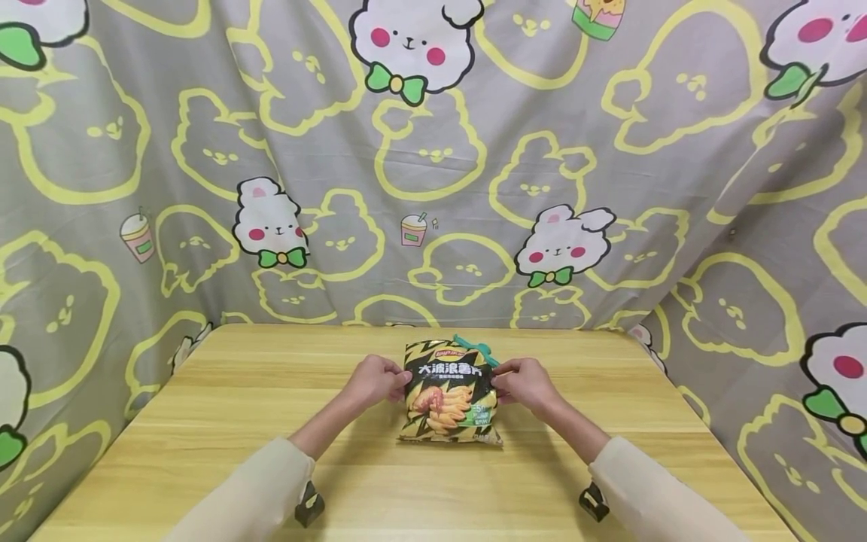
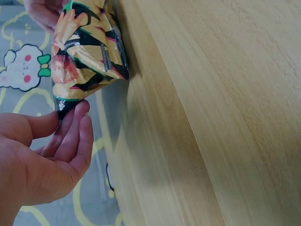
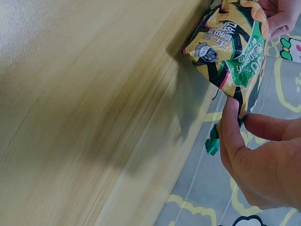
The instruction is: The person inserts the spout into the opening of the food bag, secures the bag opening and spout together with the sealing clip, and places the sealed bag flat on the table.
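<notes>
A black and yellow bag of potato chips point(image 1: 447, 395) stands nearly upright over the wooden table in the head view, its printed front facing me. My left hand point(image 1: 379, 379) pinches the bag's left edge between thumb and fingers, as the left wrist view also shows. On the opposite edge, my right hand point(image 1: 527, 384) pinches the bag the same way. A teal bag clip point(image 1: 489, 352) slants across the bag's top right corner, just above the right fingers. In the right wrist view, part of this green clip point(image 3: 212, 146) shows behind the right hand.
The wooden table point(image 1: 223, 436) extends all around the bag. A grey curtain point(image 1: 433, 188) with cartoon animals hangs behind the table's far edge and along both sides. Black wrist devices point(image 1: 309, 506) sit beneath the cream sleeves.
</notes>
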`<state>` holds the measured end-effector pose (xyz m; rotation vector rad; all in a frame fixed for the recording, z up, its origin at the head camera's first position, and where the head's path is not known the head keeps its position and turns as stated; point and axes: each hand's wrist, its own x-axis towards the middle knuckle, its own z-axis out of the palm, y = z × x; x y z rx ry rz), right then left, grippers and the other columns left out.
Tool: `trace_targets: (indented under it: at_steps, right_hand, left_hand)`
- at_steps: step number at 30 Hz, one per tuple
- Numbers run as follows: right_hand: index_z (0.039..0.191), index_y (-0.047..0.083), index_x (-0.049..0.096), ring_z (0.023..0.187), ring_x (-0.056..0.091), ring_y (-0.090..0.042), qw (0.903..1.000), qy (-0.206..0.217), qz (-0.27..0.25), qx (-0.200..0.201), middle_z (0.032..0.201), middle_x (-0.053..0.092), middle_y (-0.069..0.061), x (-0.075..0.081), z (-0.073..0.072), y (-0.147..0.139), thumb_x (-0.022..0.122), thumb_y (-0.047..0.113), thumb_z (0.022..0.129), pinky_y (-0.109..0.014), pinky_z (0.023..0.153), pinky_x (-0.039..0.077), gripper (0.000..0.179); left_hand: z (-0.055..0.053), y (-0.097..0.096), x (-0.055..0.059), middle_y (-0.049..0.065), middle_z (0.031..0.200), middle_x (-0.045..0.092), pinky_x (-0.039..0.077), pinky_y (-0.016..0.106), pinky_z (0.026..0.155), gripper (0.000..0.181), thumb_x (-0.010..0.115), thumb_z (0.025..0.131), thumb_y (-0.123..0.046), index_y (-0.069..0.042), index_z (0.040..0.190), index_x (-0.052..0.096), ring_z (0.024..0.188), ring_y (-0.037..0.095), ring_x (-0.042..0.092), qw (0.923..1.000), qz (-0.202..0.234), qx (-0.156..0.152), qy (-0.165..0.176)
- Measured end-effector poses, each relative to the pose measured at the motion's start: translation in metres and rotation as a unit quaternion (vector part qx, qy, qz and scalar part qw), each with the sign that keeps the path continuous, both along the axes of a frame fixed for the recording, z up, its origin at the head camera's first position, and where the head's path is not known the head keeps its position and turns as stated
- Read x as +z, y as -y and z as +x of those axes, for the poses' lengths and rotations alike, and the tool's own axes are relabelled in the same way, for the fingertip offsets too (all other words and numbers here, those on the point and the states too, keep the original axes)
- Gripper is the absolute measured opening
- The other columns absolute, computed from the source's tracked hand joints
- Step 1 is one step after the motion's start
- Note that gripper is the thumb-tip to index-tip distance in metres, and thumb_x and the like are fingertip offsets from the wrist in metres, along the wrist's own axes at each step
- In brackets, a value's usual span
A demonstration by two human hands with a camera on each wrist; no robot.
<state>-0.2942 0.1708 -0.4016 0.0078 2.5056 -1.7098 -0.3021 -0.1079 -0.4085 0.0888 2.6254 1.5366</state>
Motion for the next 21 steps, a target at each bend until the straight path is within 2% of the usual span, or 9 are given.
trace_targets:
  at_steps: [6,13,21]
  right_hand:
    - [0.123,-0.016,0.06,0.075,0.07,-0.021,0.9999,0.007,0.006,0.009,0.102,0.071,-0.025,-0.0006,-0.0001,0.0004,0.063,-0.002,0.09,-0.04,0.073,0.063,0.036]
    - [0.131,-0.015,0.055,0.084,0.072,-0.026,0.9993,0.014,0.007,0.033,0.108,0.069,-0.026,-0.0022,0.0007,-0.0021,0.062,-0.002,0.087,-0.047,0.086,0.061,0.047]
    - [0.136,-0.014,0.052,0.09,0.069,-0.023,0.9982,0.025,0.013,0.052,0.111,0.068,-0.024,-0.0042,0.001,-0.0038,0.061,0.001,0.088,-0.045,0.089,0.06,0.051]
  left_hand:
    - [0.0003,0.001,-0.0012,0.013,0.074,0.072,0.063,0.04,0.07,0.019,0.066,0.098,-0.011,0.007,0.095,0.073,0.072,0.03,0.075,0.9999,0.003,-0.009,0.013]
    - [0.0018,0.0015,-0.0027,0.014,0.078,0.071,0.063,0.038,0.07,0.02,0.063,0.1,-0.011,0.007,0.099,0.072,0.068,0.023,0.073,0.9993,0.002,-0.024,0.027]
    - [0.0029,0.0032,-0.0039,0.014,0.081,0.074,0.062,0.038,0.069,0.022,0.064,0.1,-0.013,0.007,0.107,0.07,0.072,0.026,0.074,0.9988,-0.014,-0.032,0.035]
